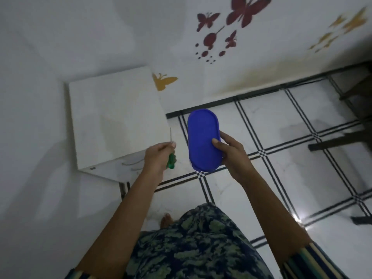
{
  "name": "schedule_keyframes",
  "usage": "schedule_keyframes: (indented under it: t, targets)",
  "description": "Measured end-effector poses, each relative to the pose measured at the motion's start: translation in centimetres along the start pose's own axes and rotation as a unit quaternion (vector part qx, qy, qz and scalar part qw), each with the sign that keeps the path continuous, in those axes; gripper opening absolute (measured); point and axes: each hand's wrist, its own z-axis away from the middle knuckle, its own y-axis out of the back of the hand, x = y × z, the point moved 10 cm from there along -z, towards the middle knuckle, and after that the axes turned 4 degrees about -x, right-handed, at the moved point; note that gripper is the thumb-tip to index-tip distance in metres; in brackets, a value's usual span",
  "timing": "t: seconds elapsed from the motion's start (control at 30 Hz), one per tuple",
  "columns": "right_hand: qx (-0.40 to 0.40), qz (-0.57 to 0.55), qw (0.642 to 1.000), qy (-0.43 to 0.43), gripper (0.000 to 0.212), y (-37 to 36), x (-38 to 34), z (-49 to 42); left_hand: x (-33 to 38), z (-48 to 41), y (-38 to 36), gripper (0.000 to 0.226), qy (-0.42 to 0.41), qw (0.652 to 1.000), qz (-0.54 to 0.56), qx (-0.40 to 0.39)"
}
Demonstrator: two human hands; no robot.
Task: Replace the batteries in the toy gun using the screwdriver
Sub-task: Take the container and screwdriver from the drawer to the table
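White walls (80, 37) with butterfly stickers (245, 13) stand around us, and under our feet is a white tiled floor (281, 158) with black lines. Near the wall is a small white table (112, 117).

We are standing up. Our left hand (159, 158) is curled tight around the screwdriver (171, 161) by its green handle, with the thin metal tip pointing away from us. Our right hand (233, 158) holds a blue box (203, 137) by one end, thumb on top. Our hands are near each other but not touching.

We cannot see the toy gun anywhere, and no batteries either. We cannot tell what is in the blue box. So we think the job has hardly begun: we have the tool, but opening the toy, swapping the batteries and closing it are all left to do.
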Motion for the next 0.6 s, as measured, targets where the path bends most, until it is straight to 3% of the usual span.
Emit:
schedule_keyframes:
  t: [0.27,0.43,0.6]
  targets:
    - [0.128,-0.073,0.986,0.08,0.044,18.7,-6.6,4.7,8.6,0.9,-21.5,0.006,-0.126,0.974,-0.146,-0.118]
    - [0.198,-0.101,0.97,0.102,0.043,32.8,-9.9,7.9,9.4,2.0,-38.8,0.006,-0.155,0.948,-0.198,-0.195]
    - [0.271,-0.118,0.948,0.118,0.044,46.7,-12.2,11.9,7.9,3.4,-56.0,0.023,-0.164,0.912,-0.259,-0.273]
